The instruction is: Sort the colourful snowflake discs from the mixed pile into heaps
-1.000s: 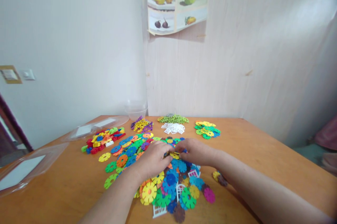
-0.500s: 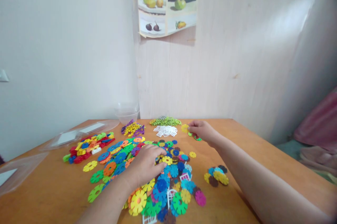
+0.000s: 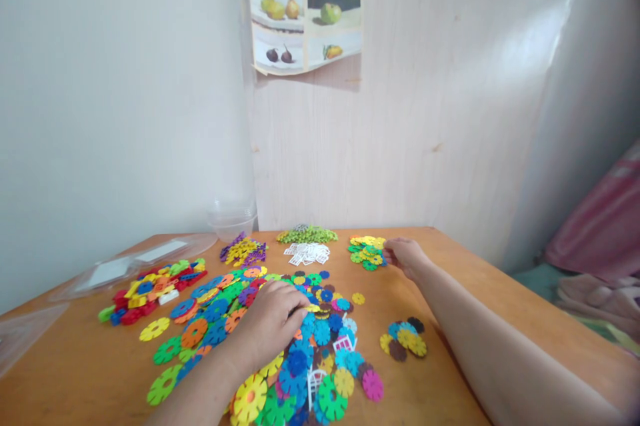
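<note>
A: Where's the small disc pile [image 3: 367, 252]?
B: Far side of the table [image 3: 475, 293], just right of the white bits [image 3: 307, 253]. R hand [image 3: 404, 255] touches its edge, fingers loosely curled, holding nothing I can see.
A: L hand [image 3: 270, 319]?
B: Flat on the big pile [image 3: 280, 333] nearer us, fingers together
</note>
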Motion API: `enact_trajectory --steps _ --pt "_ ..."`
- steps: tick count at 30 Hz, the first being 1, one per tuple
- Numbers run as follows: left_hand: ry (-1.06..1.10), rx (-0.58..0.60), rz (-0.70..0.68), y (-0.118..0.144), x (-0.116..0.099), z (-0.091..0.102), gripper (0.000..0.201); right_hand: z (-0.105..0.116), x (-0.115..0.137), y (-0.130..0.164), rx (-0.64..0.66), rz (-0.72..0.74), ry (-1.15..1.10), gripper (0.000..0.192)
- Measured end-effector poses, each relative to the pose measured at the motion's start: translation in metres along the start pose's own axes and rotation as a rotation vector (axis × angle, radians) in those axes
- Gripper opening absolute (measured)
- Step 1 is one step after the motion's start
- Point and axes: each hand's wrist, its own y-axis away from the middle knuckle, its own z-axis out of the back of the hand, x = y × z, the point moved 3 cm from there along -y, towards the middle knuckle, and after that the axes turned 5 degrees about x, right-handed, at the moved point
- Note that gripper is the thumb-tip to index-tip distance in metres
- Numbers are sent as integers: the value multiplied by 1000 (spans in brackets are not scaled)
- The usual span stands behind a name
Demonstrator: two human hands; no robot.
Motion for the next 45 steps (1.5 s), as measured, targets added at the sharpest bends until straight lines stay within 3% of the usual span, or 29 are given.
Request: enact_trajectory --steps 3,9,21,28,32,35,38,42,45 --pt "36 -88 41 -1 0 6 27 -5 -4 -2 2 -19 -39 14" --pt "294 -242 276 2 7 16 33 -10 -11 -4 24 -35 -69 16" --pt "466 -250 355 3 12 13 34 -10 -2 3 24 1 -66 14" --pt "559 -258 371 1 12 10 33 -16 21 19 25 55 29 7" --pt "570 -236 387 1 8 12 31 -49 42 45 214 95 88 8" --pt "583 -201 368 1 4 13 32 -86 56 82 572 188 240 15" --pt "601 -172 330 1 1 12 35 -115 66 124 819 243 331 20" --pt "593 -172 303 1 -3 12 36 -132 68 155 871 233 434 17" --pt "589 -202 303 1 -2 13 36 -131 67 148 816 260 417 16"
